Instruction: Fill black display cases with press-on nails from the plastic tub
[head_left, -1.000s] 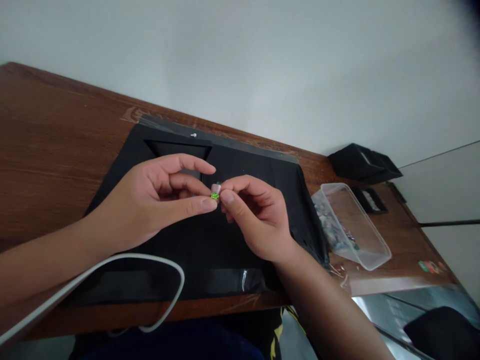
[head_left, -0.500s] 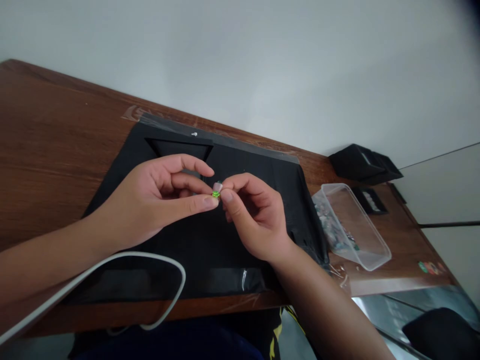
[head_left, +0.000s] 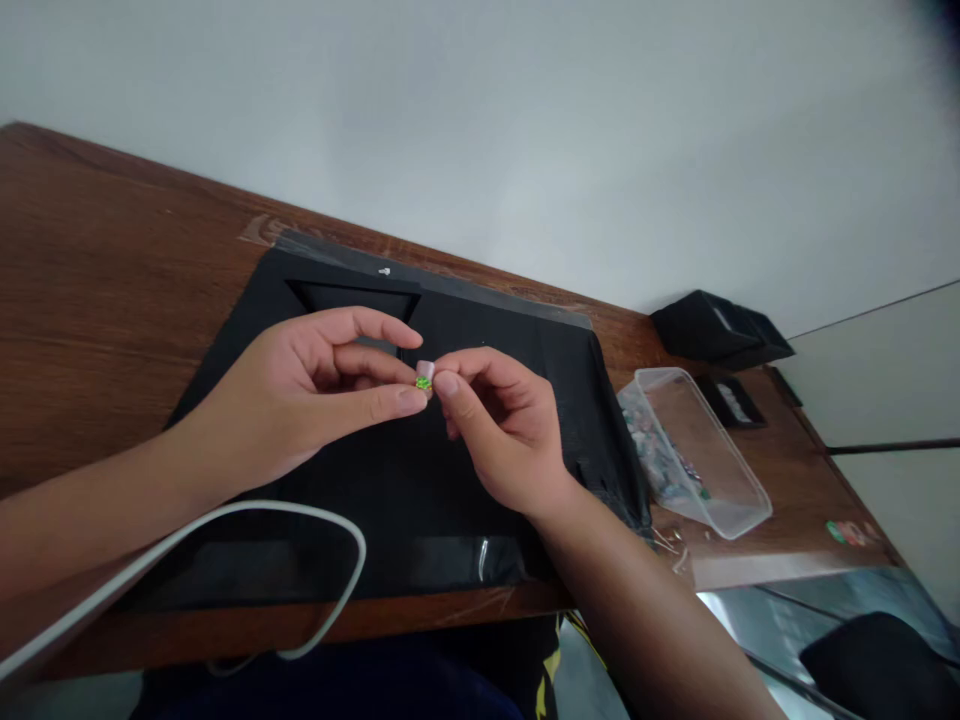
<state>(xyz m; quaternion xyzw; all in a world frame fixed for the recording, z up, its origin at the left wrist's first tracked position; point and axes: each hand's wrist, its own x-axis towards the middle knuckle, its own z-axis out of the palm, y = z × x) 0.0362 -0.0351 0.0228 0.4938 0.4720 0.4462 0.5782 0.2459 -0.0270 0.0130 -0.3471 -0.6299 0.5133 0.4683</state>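
Black mat [head_left: 420, 500], green bead [head_left: 424, 382] pinched between fingers [head_left: 405, 400]

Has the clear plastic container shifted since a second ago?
No. The clear plastic container keeps its place beside the black mat, near the black box.

No text, brand or no. can be read anywhere. The coloured sticker [head_left: 846, 531] on the wooden table [head_left: 112, 260], far right, is too blurred to read. The pale patch on the small black box [head_left: 731, 402], behind the clear plastic container [head_left: 739, 515], is maybe a label, but too small to tell. The small green piece [head_left: 424, 383] is too tiny to show any mark.
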